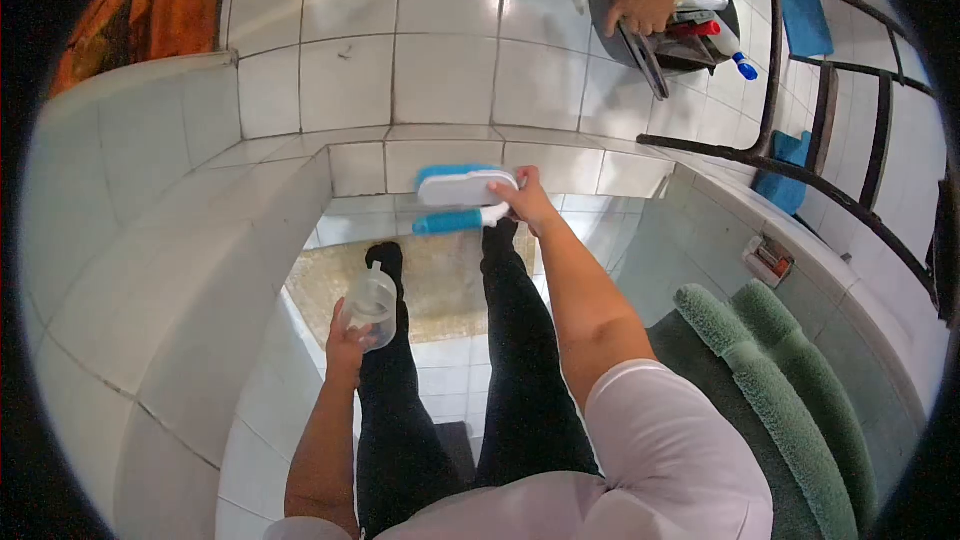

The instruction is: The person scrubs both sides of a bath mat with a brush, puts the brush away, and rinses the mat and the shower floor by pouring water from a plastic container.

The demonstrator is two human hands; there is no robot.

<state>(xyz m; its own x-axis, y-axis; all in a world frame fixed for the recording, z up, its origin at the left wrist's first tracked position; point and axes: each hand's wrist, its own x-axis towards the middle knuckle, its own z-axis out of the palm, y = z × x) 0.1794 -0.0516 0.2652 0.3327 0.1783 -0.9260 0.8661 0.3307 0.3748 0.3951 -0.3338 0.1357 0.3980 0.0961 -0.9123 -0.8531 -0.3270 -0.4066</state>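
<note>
My right hand (528, 200) grips a scrub brush (465, 188) by its right end, above the low tiled ledge. The brush has a white back, blue bristles along its far side and a blue grip on the near side. Lower and to the left, my left hand (348, 342) holds a clear plastic jug (370, 310), fingers wrapped around its left side. The jug looks see-through, with no visible contents. Both hands are apart from each other, over my legs and the floor.
At the upper right another person's hand (640, 2) is on a dark caddy (610, 25) with bottles. A dark metal railing (830, 170) runs along the right. Green towels (780, 390) hang at the near right. A beige mat (430, 290) lies under my feet, beside a tiled ledge (440, 155).
</note>
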